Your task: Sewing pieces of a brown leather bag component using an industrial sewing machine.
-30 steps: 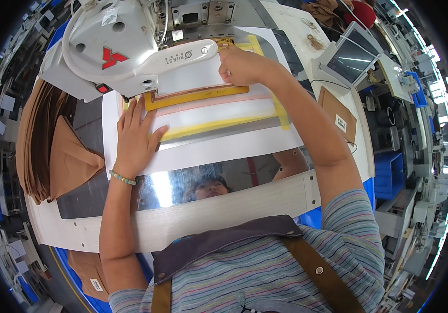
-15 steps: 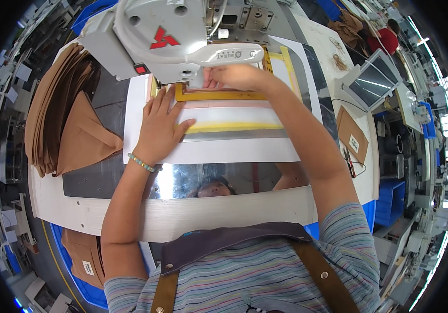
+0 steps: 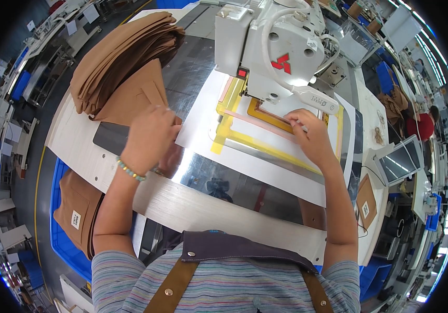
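My left hand (image 3: 150, 136), with a beaded bracelet at its wrist, is curled over the lower right corner of a loose brown fabric piece (image 3: 127, 100). That piece lies against a thick folded stack of brown fabric (image 3: 122, 55). Over on the right, my right hand (image 3: 313, 136) has its fingertips pinched together by the yellow frame (image 3: 267, 118) below the sewing machine head (image 3: 268, 62). Something small and pale shows at those fingers, too small to name. Around the frame lies a white sheet (image 3: 203, 107) with yellow tape strips (image 3: 245, 146).
A shiny metal plate (image 3: 234, 190) runs along the table's front. To the right are a tilted screen (image 3: 401, 160) and a labelled brown piece (image 3: 368, 201). Below the table's left side, a blue crate (image 3: 63, 237) holds brown pieces (image 3: 75, 201).
My left hand has left the white sheet beside the frame and moved left to the brown fabric. My right hand has come out from under the machine head. The view has turned leftward.
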A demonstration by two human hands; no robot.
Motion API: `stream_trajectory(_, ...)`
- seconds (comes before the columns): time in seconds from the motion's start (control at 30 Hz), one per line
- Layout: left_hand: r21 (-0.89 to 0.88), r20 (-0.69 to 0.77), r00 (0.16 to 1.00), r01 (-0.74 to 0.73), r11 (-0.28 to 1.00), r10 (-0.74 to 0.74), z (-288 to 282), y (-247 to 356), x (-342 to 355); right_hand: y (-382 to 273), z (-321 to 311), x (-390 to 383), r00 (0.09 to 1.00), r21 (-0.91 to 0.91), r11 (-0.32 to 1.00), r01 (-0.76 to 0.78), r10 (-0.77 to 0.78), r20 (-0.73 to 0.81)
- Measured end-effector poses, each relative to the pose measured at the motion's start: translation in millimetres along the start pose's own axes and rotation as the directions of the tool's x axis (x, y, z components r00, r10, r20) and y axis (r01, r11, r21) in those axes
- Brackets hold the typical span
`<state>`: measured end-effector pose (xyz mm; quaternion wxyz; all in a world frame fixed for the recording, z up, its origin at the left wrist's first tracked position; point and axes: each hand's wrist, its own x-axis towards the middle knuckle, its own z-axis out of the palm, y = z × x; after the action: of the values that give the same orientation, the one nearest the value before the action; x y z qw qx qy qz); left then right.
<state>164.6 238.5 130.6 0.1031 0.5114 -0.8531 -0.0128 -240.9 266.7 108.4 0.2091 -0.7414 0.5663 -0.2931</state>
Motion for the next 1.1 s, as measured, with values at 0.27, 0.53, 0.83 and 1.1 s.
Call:
stream_trajectory(0.27,0.159,-0.334,0.926,0.241,0.958,-0.177,22.9,-100.6,-54.5,-109.7,123.2,35.5,0.681,-0.176,0.663,0.728,-0.669,0.299)
stream_trajectory(0.53,0.118,-0.203,0.958,0.231,0.966,-0.204,44.8,-107.7,-61.8,-102.6,190.9,94.6,0.859,-0.556,0.668,0.494,-0.473,0.194)
stream_trajectory(0.83,-0.099,-0.124,0.991,0.035,0.995,-0.047,41.5,-76.6,-32.5,-101.7,151.2,64.7,0.697,-0.545,0.563,0.622,-0.715,0.057)
stream_trajectory(1.1,-0.195,-0.125,0.987,-0.124,0.973,0.101,63.6,-96.5,-16.5,-81.8,175.8,78.1,0.91,-0.722,0.6,0.346,-0.403,0.101)
